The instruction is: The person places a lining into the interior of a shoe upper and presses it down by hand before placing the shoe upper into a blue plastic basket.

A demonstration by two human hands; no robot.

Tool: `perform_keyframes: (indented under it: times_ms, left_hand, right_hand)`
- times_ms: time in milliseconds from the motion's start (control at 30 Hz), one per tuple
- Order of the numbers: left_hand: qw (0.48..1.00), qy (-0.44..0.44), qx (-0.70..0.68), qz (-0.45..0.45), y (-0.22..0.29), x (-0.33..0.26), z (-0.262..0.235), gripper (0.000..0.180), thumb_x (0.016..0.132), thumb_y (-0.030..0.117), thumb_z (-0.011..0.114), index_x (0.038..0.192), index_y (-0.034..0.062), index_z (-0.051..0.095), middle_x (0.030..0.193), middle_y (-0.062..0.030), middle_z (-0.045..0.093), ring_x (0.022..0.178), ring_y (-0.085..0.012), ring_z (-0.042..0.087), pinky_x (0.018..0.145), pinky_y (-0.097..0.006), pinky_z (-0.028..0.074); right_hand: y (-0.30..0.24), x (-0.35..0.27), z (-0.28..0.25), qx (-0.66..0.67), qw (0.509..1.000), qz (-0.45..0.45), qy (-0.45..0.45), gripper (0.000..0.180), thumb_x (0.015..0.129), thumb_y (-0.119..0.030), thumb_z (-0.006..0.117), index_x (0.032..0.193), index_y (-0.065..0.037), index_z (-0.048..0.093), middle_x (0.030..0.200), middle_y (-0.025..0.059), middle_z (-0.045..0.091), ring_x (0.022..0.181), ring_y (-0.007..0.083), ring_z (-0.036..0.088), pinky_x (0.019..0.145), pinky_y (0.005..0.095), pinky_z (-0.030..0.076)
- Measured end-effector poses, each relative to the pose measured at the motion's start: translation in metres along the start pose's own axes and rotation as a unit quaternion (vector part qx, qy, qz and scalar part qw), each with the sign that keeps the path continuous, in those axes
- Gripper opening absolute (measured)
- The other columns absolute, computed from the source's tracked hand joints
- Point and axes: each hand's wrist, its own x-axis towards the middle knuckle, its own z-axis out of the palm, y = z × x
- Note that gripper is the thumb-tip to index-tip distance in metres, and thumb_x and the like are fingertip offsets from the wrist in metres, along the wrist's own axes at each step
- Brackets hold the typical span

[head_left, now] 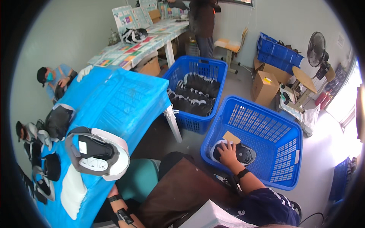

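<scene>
My right hand (228, 154) reaches into the near blue crate (262, 117), its fingers spread over a grey-and-black padded piece (246, 155) at the crate's near left corner. A small tan card (231, 137) lies against that piece. My left hand (113, 191) is low beside the blue-covered table's edge, its fingers mostly hidden. Above it, at the table's near edge, stands a large padded piece (119, 159) with a grey and white rim, a black inside and a white label. Next to that piece lies a white cloth-like pad (73, 192).
A second blue crate (197, 62) holds rows of dark padded pieces. More such pieces crowd the left of the blue-covered table (129, 89), where people sit. Another person (203, 22) stands behind. Cardboard boxes (263, 89), a chair (304, 81) and a fan (316, 47) are at right.
</scene>
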Motion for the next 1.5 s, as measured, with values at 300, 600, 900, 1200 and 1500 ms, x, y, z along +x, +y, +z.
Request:
perform_keyframes:
  times_ms: [300,600,900,1200,1500]
  left_hand:
    - [0.975,0.147,-0.059,-0.158,0.006,-0.015,-0.012,0.047,0.089,0.025,0.036,0.128,0.0005,0.027,0.135,-0.0113,0.026,0.122,-0.0259,0.026,0.104,-0.038,0.017]
    - [0.971,0.150,-0.031,-0.182,0.012,-0.005,-0.012,0.046,0.089,0.024,0.036,0.127,0.0006,0.028,0.133,-0.0115,0.028,0.121,-0.0257,0.027,0.103,-0.038,0.018]
    - [0.969,0.149,-0.019,-0.196,0.017,-0.013,-0.011,0.045,0.089,0.024,0.037,0.127,0.0006,0.029,0.132,-0.0117,0.029,0.120,-0.0256,0.028,0.103,-0.037,0.019]
    - [0.971,0.151,-0.026,-0.183,0.020,-0.014,-0.014,0.045,0.088,0.024,0.038,0.126,0.0007,0.030,0.131,-0.0118,0.030,0.120,-0.0254,0.029,0.102,-0.037,0.020]
    - [0.972,0.158,-0.034,-0.172,0.025,-0.025,-0.016,0.044,0.088,0.023,0.039,0.125,0.0008,0.031,0.130,-0.0120,0.032,0.119,-0.0252,0.030,0.101,-0.036,0.021]
  right_hand:
    - [0.002,-0.005,0.044,-0.049,0.991,0.026,-0.121,0.046,0.077,-0.017,0.047,0.123,-0.023,0.042,0.125,0.0188,0.037,0.113,0.0393,0.037,0.094,0.0532,0.022]
    - [0.011,0.020,0.067,-0.155,0.934,-0.093,-0.308,0.043,0.084,-0.023,0.039,0.126,-0.033,0.036,0.135,0.0183,0.021,0.118,0.0441,0.028,0.093,0.0587,0.020]
    - [0.012,0.014,0.088,-0.187,0.923,-0.056,-0.330,0.042,0.084,-0.023,0.039,0.125,-0.034,0.038,0.136,0.0156,0.021,0.117,0.0448,0.029,0.091,0.0592,0.023]
    - [0.016,0.012,0.095,-0.182,0.927,-0.091,-0.315,0.037,0.083,-0.024,0.041,0.120,-0.031,0.044,0.134,0.0156,0.023,0.115,0.0473,0.027,0.091,0.0616,0.019]
    - [0.017,-0.008,0.120,-0.228,0.921,-0.122,-0.292,0.032,0.081,-0.026,0.042,0.111,-0.030,0.052,0.131,0.0170,0.028,0.110,0.0492,0.032,0.089,0.0615,0.024]
